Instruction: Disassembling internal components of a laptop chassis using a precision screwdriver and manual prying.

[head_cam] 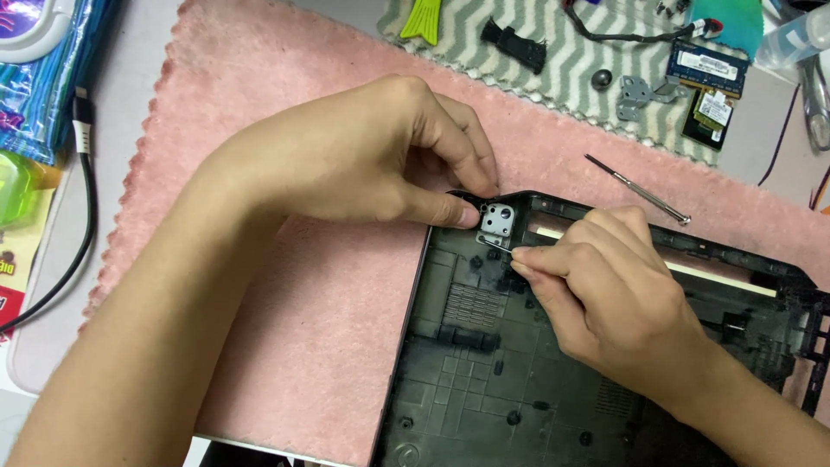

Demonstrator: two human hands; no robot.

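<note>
1. A black plastic laptop base shell, ribbed and vented on its inner face, lies open side up on a pink fringed cloth mat. It fills the lower right of the view.
2. A small square silver metal hinge bracket with screw holes sits in the shell's upper left corner.
3. The left hand rests at that corner. Its thumb and forefinger are pressed together on the shell's rim, just beside the bracket and touching its left edge.
4. The right hand lies over the shell's interior. Its fingertips are pinched together on something thin at the bracket's lower edge; what that item is cannot be told.
5. A slim metal screwdriver lies on the pink mat above the right hand, apart from both hands.
6. A grey and white zigzag-patterned cloth at the top carries a black plastic clip, a second grey metal hinge bracket, a dark round ball, a blue memory module with a white rectangular label, and a small green circuit card with a white label.
7. A yellow-green plastic tool lies at the top edge.
8. A black cable with a white-banded plug runs down the left side beside blue striped packaging.
</note>
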